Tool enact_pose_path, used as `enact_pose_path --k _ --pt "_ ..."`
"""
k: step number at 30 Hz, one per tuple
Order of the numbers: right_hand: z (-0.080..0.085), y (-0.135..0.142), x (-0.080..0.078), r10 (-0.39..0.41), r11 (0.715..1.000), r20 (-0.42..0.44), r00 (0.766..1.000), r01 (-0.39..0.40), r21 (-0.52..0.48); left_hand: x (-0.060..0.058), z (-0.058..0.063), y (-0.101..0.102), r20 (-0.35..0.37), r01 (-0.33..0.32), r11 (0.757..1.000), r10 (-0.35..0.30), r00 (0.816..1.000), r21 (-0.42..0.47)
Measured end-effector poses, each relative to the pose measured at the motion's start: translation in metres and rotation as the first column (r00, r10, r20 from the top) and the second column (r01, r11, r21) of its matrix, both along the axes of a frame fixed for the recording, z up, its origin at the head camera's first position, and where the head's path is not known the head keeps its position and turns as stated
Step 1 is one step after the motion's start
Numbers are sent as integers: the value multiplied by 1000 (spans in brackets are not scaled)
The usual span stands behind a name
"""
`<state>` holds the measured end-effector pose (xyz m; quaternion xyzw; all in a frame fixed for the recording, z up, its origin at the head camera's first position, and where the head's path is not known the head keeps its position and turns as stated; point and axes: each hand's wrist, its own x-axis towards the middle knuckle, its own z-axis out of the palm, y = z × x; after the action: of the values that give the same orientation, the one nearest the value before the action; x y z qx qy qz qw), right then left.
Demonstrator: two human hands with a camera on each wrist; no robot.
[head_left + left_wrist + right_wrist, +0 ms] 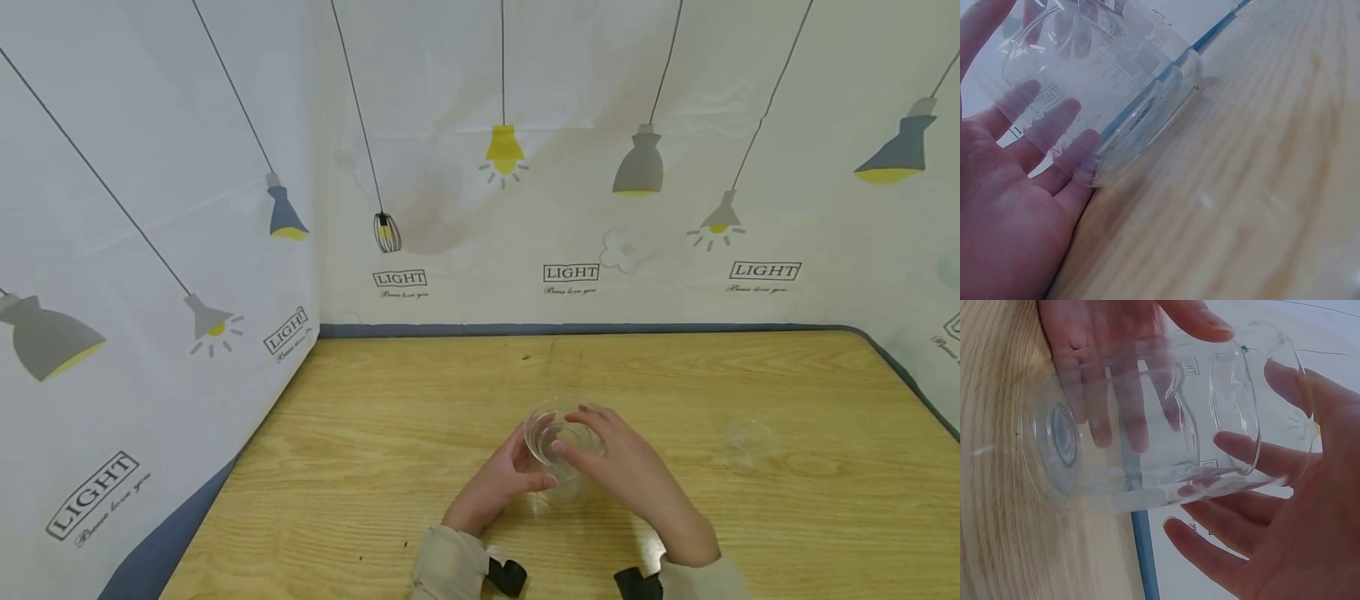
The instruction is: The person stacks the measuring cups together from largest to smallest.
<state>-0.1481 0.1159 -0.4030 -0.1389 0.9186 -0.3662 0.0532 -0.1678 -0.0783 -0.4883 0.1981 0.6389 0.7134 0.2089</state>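
Observation:
My left hand [498, 479] grips a large clear beaker [1147, 494] from the left side, thumb near and fingers round the far wall. Printed graduations [1116, 69] show on its wall in the left wrist view. Upright, its base [1063, 437] is down at the tabletop. Inside the upper part sits a smaller clear beaker [1225, 412], its bottom well above the large one's base. From above, my right hand [626, 458] pinches the small beaker near its rim with thumb and index finger. The other right fingers [1204, 550] spread outside the large beaker's wall.
Another clear, see-through vessel [750, 443] stands on the wooden table [337, 417] to the right. A white sheet printed with lamps [450, 208] hangs behind and along both sides, with a blue-grey border [450, 330] at the table's back edge.

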Motion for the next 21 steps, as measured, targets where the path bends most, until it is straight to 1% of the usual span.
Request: enact_pose_path --k 4,10,17,21 --pt "-1 2 0 5 1000 -18 1000 -5 -4 0 0 0 -4 0 1000 0 1000 11" --pt "-3 6 -2 -6 1000 -85 996 4 -22 -1 0 0 -11 1 1000 -1 1000 6" --pt "-4 11 -3 -7 998 -88 996 2 -59 0 0 1 -29 7 1000 -6 1000 24" --pt "-3 13 -4 -6 998 -125 992 -3 -67 -1 -1 1 -31 4 1000 -3 1000 26"
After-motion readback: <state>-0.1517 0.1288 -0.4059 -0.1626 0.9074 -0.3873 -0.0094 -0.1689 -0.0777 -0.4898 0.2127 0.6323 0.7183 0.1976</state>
